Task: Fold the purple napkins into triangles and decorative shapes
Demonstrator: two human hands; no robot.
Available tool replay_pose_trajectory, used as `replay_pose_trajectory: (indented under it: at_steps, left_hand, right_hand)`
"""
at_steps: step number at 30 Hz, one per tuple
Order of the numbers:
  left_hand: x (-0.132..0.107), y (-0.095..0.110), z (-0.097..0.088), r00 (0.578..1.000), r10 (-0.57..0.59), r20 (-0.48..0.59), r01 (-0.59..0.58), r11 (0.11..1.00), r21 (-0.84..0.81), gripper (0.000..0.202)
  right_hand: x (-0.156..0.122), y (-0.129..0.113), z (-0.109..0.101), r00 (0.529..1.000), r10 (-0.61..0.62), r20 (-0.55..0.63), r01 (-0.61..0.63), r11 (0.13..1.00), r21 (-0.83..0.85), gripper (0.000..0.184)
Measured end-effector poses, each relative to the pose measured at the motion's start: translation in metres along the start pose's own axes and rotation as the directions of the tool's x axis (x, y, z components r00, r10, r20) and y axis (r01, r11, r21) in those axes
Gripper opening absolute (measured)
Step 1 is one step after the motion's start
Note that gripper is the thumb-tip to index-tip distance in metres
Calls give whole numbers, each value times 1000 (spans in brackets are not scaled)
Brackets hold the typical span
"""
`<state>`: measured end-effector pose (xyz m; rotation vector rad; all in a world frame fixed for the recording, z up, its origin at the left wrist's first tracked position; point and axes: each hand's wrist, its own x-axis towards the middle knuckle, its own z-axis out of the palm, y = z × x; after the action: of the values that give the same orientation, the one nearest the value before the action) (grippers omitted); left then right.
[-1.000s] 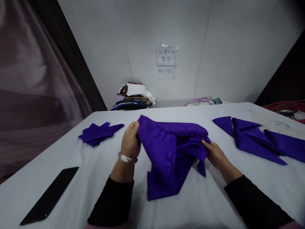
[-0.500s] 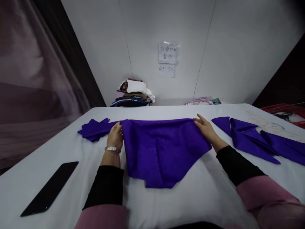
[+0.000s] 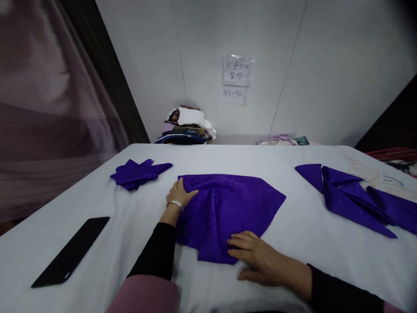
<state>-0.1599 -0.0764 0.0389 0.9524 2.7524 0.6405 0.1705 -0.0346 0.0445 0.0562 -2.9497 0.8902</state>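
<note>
A purple cloth napkin (image 3: 241,204), folded with a straight far edge and a raised crease down its middle, lies on the white table. On its far left corner rests my left hand (image 3: 180,193), wearing a silver bracelet; the thumb is spread apart over the cloth and the fingertips are partly hidden. Fingers of my right hand (image 3: 257,256) lie flat and apart on the napkin's near edge, while the thumb is over the tabletop. Left of the napkin sits a purple cloth folded into a pointed, star-like shape (image 3: 135,174), not touched by either hand.
More folded purple cloths (image 3: 355,200) lie at the right. A flat black object (image 3: 73,252) is at the table's left. Stacked fabrics (image 3: 187,126) and a smaller cloth pile (image 3: 283,140) stand behind the table (image 3: 228,156). Handwritten paper signs (image 3: 236,71) hang on the wall.
The napkin's far edge, held up between both hands before, now lies lower on the table. My right hand has let go of the far right corner and moved to the near edge.
</note>
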Motion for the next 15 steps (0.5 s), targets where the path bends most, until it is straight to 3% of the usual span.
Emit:
replay_pose_trajectory:
  at_steps: [4, 8, 12, 15]
  left_hand:
    - [-18, 11, 3, 986, 55, 157, -81, 983, 163, 94]
    - [-31, 6, 6, 989, 84, 120, -100, 985, 139, 64]
    - [-42, -5, 0, 998, 53, 24, -53, 999, 4, 20]
    - [-52, -16, -11, 1000, 16, -9, -17, 993, -117, 9]
  right_hand:
    - [9, 9, 15, 998, -3, -70, -3, 996, -89, 32]
    - [16, 19, 17, 994, 0, -108, -7, 998, -61, 27]
    - [11, 14, 0, 987, 58, -151, -12, 957, 290, 30]
    - [-6, 7, -21, 985, 146, -90, -75, 838, 541, 24]
